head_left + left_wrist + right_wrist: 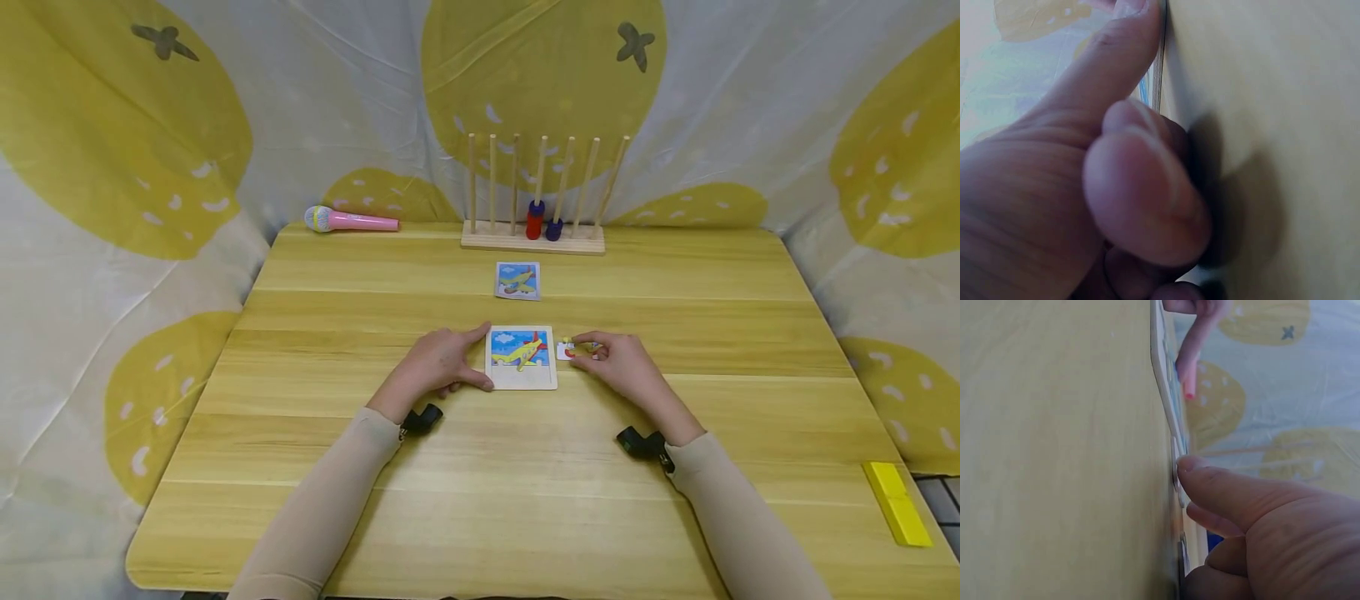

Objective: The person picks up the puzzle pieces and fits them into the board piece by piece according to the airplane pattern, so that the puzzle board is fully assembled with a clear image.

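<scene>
A square wooden jigsaw puzzle board [534,379] lies flat on the table, its upper part filled with a yellow airplane on blue and its bottom strip bare wood. My left hand [438,360] holds the board by its left side, index finger at the top corner and thumb at the bottom one. Just right of the board are loose puzzle pieces [566,351], partly covered by my right hand [624,363]. Thumb and index finger of that hand pinch a puzzle piece there; in the right wrist view the thumb [1222,487] hides much of it.
Behind the board lies a picture card [517,281] with the same airplane. At the back edge stand a wooden peg rack [487,240] with red and blue beads and a pink toy microphone [363,222]. Yellow blocks [897,504] lie near the right edge of the table [480,500].
</scene>
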`<control>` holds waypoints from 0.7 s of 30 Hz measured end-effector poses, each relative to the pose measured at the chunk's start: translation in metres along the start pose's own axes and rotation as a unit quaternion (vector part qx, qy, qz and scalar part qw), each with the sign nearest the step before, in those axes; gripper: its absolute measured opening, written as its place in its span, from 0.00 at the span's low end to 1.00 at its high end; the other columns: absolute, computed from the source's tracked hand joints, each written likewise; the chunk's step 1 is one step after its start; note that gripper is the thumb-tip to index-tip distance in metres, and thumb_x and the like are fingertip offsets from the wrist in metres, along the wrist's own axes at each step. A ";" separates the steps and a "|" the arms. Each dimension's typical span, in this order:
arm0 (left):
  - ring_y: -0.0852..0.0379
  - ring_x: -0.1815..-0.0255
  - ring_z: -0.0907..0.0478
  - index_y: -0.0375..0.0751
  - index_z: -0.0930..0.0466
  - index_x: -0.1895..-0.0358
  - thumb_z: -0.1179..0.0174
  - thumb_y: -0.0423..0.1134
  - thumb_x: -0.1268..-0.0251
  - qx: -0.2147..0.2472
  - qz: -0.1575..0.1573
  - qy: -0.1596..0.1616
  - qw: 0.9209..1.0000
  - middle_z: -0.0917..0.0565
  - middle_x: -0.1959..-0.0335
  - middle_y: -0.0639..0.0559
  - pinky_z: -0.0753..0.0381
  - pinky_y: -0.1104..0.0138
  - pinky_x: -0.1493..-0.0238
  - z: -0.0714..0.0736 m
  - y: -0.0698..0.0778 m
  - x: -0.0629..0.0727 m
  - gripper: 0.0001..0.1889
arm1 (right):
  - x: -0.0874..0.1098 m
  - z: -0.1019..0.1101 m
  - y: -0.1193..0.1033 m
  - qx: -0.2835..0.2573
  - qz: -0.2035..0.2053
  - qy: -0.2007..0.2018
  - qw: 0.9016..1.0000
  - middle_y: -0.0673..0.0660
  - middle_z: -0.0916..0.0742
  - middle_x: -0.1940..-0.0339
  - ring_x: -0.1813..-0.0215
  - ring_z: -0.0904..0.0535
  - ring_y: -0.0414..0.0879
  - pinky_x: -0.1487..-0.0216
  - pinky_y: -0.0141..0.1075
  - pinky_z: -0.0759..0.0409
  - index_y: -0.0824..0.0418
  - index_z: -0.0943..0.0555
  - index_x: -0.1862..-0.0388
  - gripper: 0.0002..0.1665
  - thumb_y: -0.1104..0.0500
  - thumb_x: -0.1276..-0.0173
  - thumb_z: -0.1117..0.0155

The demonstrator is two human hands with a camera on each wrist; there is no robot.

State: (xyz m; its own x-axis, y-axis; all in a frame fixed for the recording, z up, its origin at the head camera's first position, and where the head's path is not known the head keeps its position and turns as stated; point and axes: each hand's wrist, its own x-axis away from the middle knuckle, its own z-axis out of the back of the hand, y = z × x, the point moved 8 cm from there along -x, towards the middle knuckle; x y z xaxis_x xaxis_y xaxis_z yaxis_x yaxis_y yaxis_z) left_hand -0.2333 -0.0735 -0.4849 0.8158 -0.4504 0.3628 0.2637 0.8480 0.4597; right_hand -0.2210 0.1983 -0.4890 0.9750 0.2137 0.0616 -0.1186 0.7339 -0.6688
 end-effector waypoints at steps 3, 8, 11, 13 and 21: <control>0.58 0.91 0.28 0.59 0.45 0.13 0.22 0.65 0.48 0.003 0.001 -0.001 1.000 0.25 0.88 0.56 0.24 0.67 0.84 0.000 0.000 0.000 0.60 | 0.000 0.000 -0.001 0.007 -0.002 0.004 1.000 0.45 0.30 0.86 0.80 0.40 0.40 0.74 0.32 0.41 0.56 0.10 0.42 0.23 0.47 0.31 0.23; 0.58 0.91 0.28 0.59 0.45 0.13 0.22 0.66 0.48 -0.001 -0.001 0.000 1.000 0.25 0.88 0.56 0.25 0.67 0.83 0.000 0.000 0.000 0.60 | 0.000 0.000 -0.002 0.017 -0.005 0.008 1.000 0.46 0.30 0.86 0.79 0.40 0.41 0.74 0.33 0.41 0.56 0.10 0.43 0.22 0.47 0.30 0.23; 0.59 0.91 0.28 0.59 0.45 0.13 0.23 0.67 0.48 -0.008 -0.005 0.002 1.000 0.25 0.88 0.56 0.25 0.67 0.83 0.000 0.000 0.000 0.59 | 0.000 0.000 -0.003 0.020 -0.005 0.008 1.000 0.47 0.29 0.86 0.79 0.39 0.41 0.74 0.34 0.40 0.55 0.10 0.43 0.21 0.47 0.30 0.23; 0.59 0.91 0.28 0.58 0.45 0.13 0.23 0.67 0.48 -0.011 -0.007 0.003 1.000 0.24 0.87 0.56 0.25 0.67 0.82 0.000 0.000 0.000 0.59 | 0.000 0.001 -0.003 0.020 -0.006 0.007 1.000 0.47 0.29 0.86 0.79 0.39 0.42 0.74 0.34 0.40 0.55 0.10 0.43 0.21 0.47 0.29 0.24; 0.58 0.90 0.28 0.58 0.44 0.13 0.23 0.67 0.48 -0.006 -0.006 0.002 1.000 0.25 0.87 0.56 0.25 0.67 0.83 0.001 0.000 0.000 0.59 | 0.000 0.001 -0.005 0.028 -0.005 0.005 1.000 0.47 0.30 0.86 0.80 0.41 0.41 0.74 0.34 0.41 0.56 0.10 0.44 0.20 0.47 0.28 0.26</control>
State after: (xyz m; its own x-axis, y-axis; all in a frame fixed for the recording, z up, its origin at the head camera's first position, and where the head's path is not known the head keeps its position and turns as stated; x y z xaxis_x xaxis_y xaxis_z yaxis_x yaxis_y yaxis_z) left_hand -0.2341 -0.0737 -0.4842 0.8144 -0.4598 0.3540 0.2799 0.8456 0.4545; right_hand -0.2204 0.1952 -0.4852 0.9782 0.1986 0.0604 -0.1178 0.7706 -0.6264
